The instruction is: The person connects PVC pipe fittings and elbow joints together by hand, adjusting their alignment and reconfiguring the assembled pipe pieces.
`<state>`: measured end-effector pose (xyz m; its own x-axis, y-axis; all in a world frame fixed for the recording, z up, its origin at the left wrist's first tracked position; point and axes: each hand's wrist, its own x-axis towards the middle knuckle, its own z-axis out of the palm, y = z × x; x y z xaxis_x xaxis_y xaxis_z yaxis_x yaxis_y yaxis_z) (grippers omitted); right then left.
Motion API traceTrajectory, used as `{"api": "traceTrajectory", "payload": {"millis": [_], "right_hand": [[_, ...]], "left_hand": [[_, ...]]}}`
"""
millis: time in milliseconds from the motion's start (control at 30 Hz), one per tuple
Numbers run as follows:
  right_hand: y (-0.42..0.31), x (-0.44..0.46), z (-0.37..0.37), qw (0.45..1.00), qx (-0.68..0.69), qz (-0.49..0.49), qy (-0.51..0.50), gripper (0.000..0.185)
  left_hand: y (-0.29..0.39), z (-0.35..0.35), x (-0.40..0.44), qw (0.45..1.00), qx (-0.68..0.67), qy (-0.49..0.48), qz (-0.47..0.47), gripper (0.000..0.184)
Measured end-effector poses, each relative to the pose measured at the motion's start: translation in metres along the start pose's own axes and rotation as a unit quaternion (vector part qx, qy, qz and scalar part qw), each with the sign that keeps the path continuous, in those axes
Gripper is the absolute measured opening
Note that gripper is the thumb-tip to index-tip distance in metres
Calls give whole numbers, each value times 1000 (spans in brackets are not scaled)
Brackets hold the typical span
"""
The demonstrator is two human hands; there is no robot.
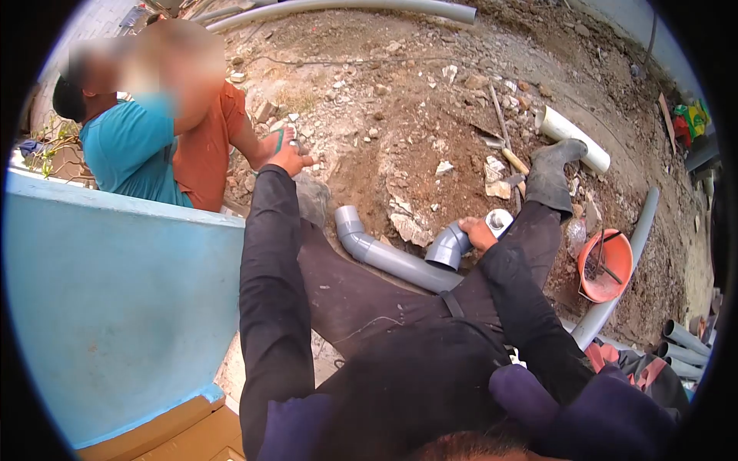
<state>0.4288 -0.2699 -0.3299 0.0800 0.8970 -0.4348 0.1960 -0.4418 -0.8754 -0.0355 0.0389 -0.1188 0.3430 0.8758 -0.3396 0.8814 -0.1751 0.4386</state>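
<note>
Rubble-strewn brown earth spreads ahead, with a pale blue wall along the left side. At the far edge lies a long grey pipe. Beyond the wall crouches a co-worker in a teal top and orange shorts, 1 foot in a green-strapped sandal.

Between the wearer's 2 spread, dark-trousered legs lies a grey PVC pipe, its near-left end fitted with an upturned elbow. Just beside it is a loose grey PVC elbow, tilted with 1 mouth facing downward. The wearer's right hand is closed on the upper end of this loose elbow; a round white object shows directly against the same hand, though whether it is also held I cannot tell. The left hand is stretched out near the co-worker's foot, fingers partly bent; whether it grips something small is impossible to tell.

Beside the right rubber boot lie a white pipe and a wooden handle. Further right, an orange bucket with thin tools inside tilts next to a grey pipe length. More grey pipes are stacked at lower right.
</note>
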Motion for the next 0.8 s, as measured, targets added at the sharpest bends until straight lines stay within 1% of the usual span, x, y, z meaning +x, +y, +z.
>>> {"api": "traceTrajectory", "payload": {"millis": [33,67,100,133,200,267,300,333,400,433,467,500,533,600,633,667,700,733,800], "right_hand": [[-14,-8,-1,995,72,72,-5,33],[-28,-17,0,990,112,82,14,34],[-33,-19,-2,990,114,85,10,34],[-48,-27,-1,983,151,99,13,32],[-41,-23,-4,973,205,102,0,29],[-42,-21,-7,983,150,92,44,24],[-68,-31,-8,979,164,108,53,21],[-60,-23,-11,981,157,102,60,22],[-49,-6,-16,976,189,98,50,22],[-57,-2,-14,976,184,101,57,23],[-65,0,-17,976,179,104,65,23],[-82,-1,-16,975,181,113,69,24],[-78,8,-17,976,188,79,78,23],[-76,19,-25,981,168,37,90,23],[-71,27,-32,981,173,35,77,23],[-84,24,-34,976,189,44,95,25],[-94,17,-36,971,209,38,108,26],[-98,16,-38,965,229,32,121,28],[-81,23,-43,953,276,45,115,31]], "left_hand": [[4,-3,-2,1000,-27,-8,-8,42],[4,-3,-5,998,-58,-16,-15,42],[-19,6,8,991,-133,31,8,44],[-16,5,8,995,-97,27,7,43],[2,-13,0,999,-24,24,6,41],[-2,-2,0,980,-37,164,102,42],[48,-19,-30,987,40,151,28,46],[53,-17,-31,986,46,159,6,51],[5,10,6,982,-43,185,10,44],[12,16,-2,972,-163,171,-10,41],[24,26,-6,946,-282,158,-28,40],[35,32,-13,947,-273,159,-49,40],[26,47,-10,944,-290,149,-53,48],[10,85,-6,955,-232,146,-116,58],[-1,115,-4,941,-265,152,-147,63],[-11,148,-1,925,-296,159,-176,67],[-17,181,-2,915,-297,161,-221,65],[-15,207,-7,902,-299,164,-265,63],[11,235,-31,887,-279,138,-340,70]]}}
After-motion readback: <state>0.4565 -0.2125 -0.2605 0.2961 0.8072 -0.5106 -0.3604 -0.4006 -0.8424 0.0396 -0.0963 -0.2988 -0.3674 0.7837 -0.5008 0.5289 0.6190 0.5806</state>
